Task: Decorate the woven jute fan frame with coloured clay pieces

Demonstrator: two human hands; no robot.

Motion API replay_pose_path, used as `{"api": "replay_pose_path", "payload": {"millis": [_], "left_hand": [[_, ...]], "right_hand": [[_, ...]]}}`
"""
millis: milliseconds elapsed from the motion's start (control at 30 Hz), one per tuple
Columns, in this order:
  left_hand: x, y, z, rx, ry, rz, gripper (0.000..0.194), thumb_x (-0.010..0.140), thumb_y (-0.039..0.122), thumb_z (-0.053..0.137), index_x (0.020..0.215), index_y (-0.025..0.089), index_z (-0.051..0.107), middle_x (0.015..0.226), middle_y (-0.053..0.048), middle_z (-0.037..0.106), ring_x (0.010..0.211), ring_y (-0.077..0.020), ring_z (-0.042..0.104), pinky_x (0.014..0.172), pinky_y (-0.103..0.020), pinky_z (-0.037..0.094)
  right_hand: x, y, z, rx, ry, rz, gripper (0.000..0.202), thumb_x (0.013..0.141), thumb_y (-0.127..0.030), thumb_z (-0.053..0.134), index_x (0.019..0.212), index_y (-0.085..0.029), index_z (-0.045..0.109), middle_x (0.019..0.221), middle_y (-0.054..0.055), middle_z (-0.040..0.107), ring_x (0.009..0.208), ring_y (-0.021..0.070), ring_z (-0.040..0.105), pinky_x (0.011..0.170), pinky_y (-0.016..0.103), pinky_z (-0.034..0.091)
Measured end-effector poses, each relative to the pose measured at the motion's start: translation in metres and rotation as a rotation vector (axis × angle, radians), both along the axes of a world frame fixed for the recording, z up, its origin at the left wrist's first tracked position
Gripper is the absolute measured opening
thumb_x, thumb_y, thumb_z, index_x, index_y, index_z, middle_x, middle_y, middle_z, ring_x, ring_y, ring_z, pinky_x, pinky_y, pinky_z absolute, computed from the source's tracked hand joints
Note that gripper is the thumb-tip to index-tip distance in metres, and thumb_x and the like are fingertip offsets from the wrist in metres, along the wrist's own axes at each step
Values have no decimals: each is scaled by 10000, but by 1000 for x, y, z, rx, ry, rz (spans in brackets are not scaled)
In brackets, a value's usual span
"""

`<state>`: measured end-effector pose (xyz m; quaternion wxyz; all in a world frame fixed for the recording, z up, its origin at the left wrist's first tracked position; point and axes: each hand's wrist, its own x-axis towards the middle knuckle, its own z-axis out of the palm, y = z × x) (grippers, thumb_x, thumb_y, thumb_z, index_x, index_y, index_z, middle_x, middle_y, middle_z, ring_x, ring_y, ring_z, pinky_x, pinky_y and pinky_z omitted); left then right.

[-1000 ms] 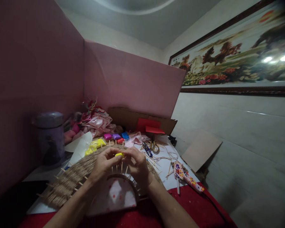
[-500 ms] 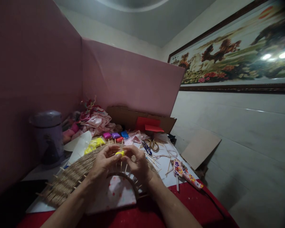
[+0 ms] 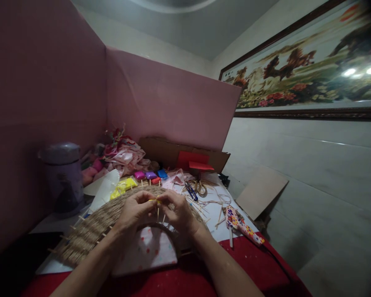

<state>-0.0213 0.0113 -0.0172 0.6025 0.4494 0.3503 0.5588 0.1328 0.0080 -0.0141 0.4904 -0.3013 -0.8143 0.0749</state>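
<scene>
Between the fingertips of my left hand point(image 3: 139, 207) and my right hand point(image 3: 174, 209) is a small piece of yellow modelling clay point(image 3: 154, 201), mostly covered by the fingers. Both hands pinch it from either side, above a fan-shaped woven twine piece point(image 3: 95, 220) with thin sticks poking out along its edges. Below my wrists, inside the curve of the woven arch, lies a white spotted cloth-like panel point(image 3: 150, 249). An opened bag of yellow clay point(image 3: 123, 187) rests just behind the arch.
Small packs of clay, among them a blue one point(image 3: 162, 174), line the back. Snips point(image 3: 191, 191) and loose sticks lie right of my hands. A flowered glue gun point(image 3: 243, 227) with a cord sits at the right edge. A lidded purple container point(image 3: 63, 179) stands left.
My fingertips have drawn closer together over the yellow clay, so less of it shows. The things on the table look unmoved.
</scene>
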Motion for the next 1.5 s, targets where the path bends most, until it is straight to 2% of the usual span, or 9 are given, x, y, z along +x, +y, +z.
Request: {"api": "replay_pose_path", "payload": {"millis": [233, 400, 533, 867, 1067, 1233, 1333, 1433, 1500], "left_hand": [[6, -4, 3, 100, 105, 113, 198, 476, 148, 735, 563, 145, 557, 460, 47, 543, 396, -74, 466, 414, -182, 354], [-3, -5, 18, 92, -240, 201, 203, 504, 156, 749, 626, 145, 587, 557, 45, 573, 472, -62, 494, 462, -169, 395], [-9, -6, 23, 57, -352, 164, 259, 560, 228, 772, 755, 138, 626, 691, 3, 622, 536, -68, 528, 478, -171, 428], [4, -6, -1, -24, -61, -62, 341, 607, 411, 753, 749, 121, 642, 504, 9, 571, 407, -62, 474, 401, -164, 361], [3, -4, 1, 16, 42, -50, 364, 517, 381, 805, 710, 123, 635, 454, 24, 546, 371, -66, 441, 378, -174, 332], [4, -7, 4, 78, 137, -61, 367, 563, 407, 741, 768, 124, 627, 505, 0, 601, 418, -109, 509, 447, -231, 419], [4, -7, 3, 196, 325, 90, 271, 613, 373, 673, 724, 129, 631, 482, 13, 568, 416, -105, 486, 422, -215, 379], [-1, -3, 2, 280, 473, 342, 183, 638, 310, 627, 696, 137, 635, 499, 14, 559, 450, -104, 487, 427, -204, 364], [-5, -1, 3, 236, 407, 397, 204, 643, 292, 614, 771, 136, 640, 561, 3, 594, 485, -119, 518, 428, -208, 378]], "right_hand": [[-6, 2, -5, -78, 105, 15, 9, 702, -178, 589, 705, -185, 586, 648, -9, 562, 590, 113, 496, 550, 232, 414], [1, 13, -1, -505, 642, 206, 143, 705, -291, 636, 685, -177, 553, 585, -36, 511, 476, 80, 447, 456, 207, 400], [8, 21, -1, -625, 802, 298, 264, 708, -406, 681, 711, -164, 576, 575, -34, 508, 459, 73, 439, 447, 211, 416], [-3, 7, -2, -472, 530, 259, 121, 707, -262, 695, 753, -180, 619, 653, -31, 570, 559, 90, 516, 536, 215, 432], [-4, -1, -1, -227, 302, 80, 35, 719, -146, 615, 740, -173, 620, 687, -9, 567, 639, 114, 517, 599, 234, 431], [-5, -1, -2, -275, 328, 47, 111, 722, -185, 631, 828, -178, 596, 686, -15, 576, 614, 108, 528, 580, 221, 431], [-6, 0, -2, -344, 352, 65, 78, 705, -228, 666, 702, -166, 617, 661, -1, 584, 603, 110, 519, 578, 232, 422], [-5, 1, 1, -562, 580, 248, 129, 672, -248, 705, 668, -163, 608, 574, -28, 562, 509, 88, 487, 507, 216, 400], [-3, 1, 4, -648, 742, 372, 159, 677, -277, 717, 676, -162, 608, 549, -36, 555, 466, 75, 466, 469, 205, 386]]}}
